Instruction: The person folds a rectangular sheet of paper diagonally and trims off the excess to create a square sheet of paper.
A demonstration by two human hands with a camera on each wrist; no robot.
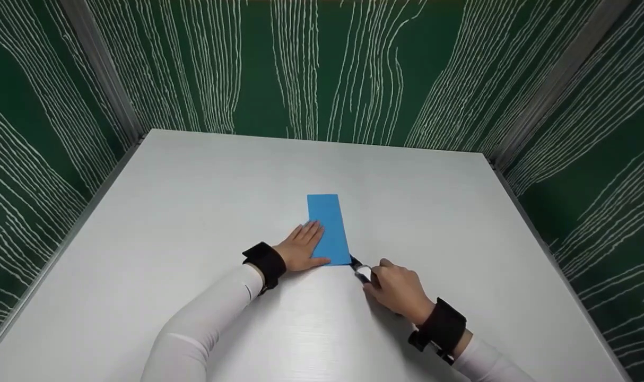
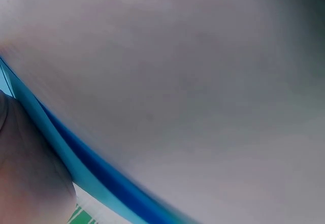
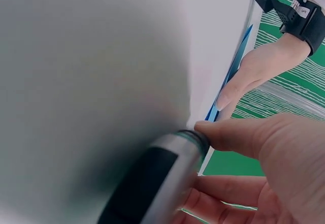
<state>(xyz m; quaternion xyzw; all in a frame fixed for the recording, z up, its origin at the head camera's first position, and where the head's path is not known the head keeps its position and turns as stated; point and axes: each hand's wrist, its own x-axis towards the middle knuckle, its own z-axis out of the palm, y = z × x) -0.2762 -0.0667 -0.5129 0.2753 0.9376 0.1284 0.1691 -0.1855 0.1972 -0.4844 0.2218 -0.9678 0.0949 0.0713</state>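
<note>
A narrow blue sheet of folded paper (image 1: 328,228) lies on the white table, its layers slightly parted along the edge in the left wrist view. My left hand (image 1: 301,248) rests on its left side with fingers spread and thumb along the near edge. My right hand (image 1: 401,286) grips a black-and-silver hand tool (image 3: 160,178), whose exact kind I cannot tell. In the head view, the tool's dark tip meets the paper's near right corner. The right wrist view shows thumb and fingers around the tool's body.
The white table (image 1: 237,180) extends around the paper on all sides. Green walls with white wavy lines (image 1: 343,69) stand behind and beside it, with grey metal posts (image 1: 102,63) at the far corners. Black bands (image 1: 444,328) circle both wrists.
</note>
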